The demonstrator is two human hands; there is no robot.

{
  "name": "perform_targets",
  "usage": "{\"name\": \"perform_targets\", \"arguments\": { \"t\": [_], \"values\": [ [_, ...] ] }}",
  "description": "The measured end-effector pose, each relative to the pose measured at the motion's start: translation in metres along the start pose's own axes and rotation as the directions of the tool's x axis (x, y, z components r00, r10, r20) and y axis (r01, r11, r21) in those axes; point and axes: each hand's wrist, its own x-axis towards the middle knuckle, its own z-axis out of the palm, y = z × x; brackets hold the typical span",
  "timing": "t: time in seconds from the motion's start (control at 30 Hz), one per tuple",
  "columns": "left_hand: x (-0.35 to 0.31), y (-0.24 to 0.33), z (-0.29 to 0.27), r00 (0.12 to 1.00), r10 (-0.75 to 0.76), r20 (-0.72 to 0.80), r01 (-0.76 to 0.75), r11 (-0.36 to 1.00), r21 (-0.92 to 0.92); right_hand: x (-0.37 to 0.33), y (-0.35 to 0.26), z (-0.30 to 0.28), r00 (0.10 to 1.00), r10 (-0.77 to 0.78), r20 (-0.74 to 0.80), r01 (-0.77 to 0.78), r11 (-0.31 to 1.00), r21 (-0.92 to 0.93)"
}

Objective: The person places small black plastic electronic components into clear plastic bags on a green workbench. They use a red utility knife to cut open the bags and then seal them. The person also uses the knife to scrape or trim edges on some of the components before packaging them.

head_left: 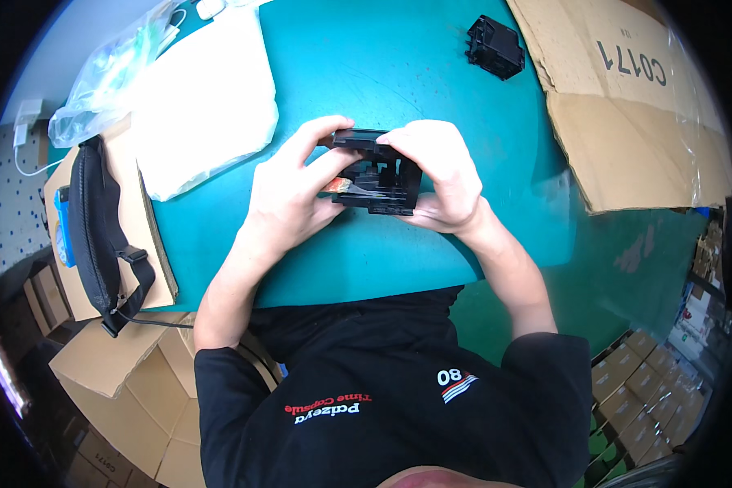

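Between my two hands, above the green table mat [358,272], is a black plastic housing [403,183] with an open, hollow inside. My left hand [293,183] grips its left side, thumb and fingers along the top and bottom edges. One left finger reaches into the opening, beside a small orange-and-white piece [337,185] whose kind I cannot make out. Wrapped round the housing's right side is my right hand [446,172], with fingers on the top edge and thumb below. A similar black plastic part [494,47] lies apart at the far right of the mat.
A white bag [211,106] and clear plastic wrap [110,81] lie at the far left. Nearer on the left, a black padded strap [98,228] rests on cardboard. A large cardboard sheet [618,154] covers the right edge. An open carton [134,382] stands at lower left.
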Motion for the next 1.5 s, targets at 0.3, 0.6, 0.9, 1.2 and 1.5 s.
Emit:
{"name": "perform_targets", "arguments": {
  "t": [0.3, 0.6, 0.9, 1.2, 1.5],
  "values": [
    [0.001, -0.001, -0.002, 0.999, -0.042, -0.003, 0.041, 0.978, -0.202, -0.001, -0.001, 0.0, 0.999, -0.002, -0.047, 0.002, 1.0, 0.004],
    [0.002, -0.001, 0.0, 0.999, 0.007, -0.049, -0.012, 0.993, -0.114, -0.002, 0.001, -0.003, 0.997, 0.013, -0.071, -0.012, 1.0, 0.018],
    [0.003, 0.003, 0.0, 0.998, 0.041, -0.037, -0.039, 0.998, 0.057, 0.0, -0.001, -0.001, 0.998, -0.019, -0.054, 0.017, 0.999, -0.033],
    [0.0, -0.003, 0.001, 0.998, -0.058, -0.037, 0.04, 0.928, -0.372, 0.0, -0.005, -0.004, 0.994, 0.031, -0.103, -0.028, 0.999, 0.031],
    [-0.006, 0.0, 0.008, 0.884, -0.324, 0.336, 0.357, 0.005, -0.934, -0.001, -0.001, -0.016, 0.974, 0.082, -0.212, -0.053, 0.989, 0.138]
  ]
}}
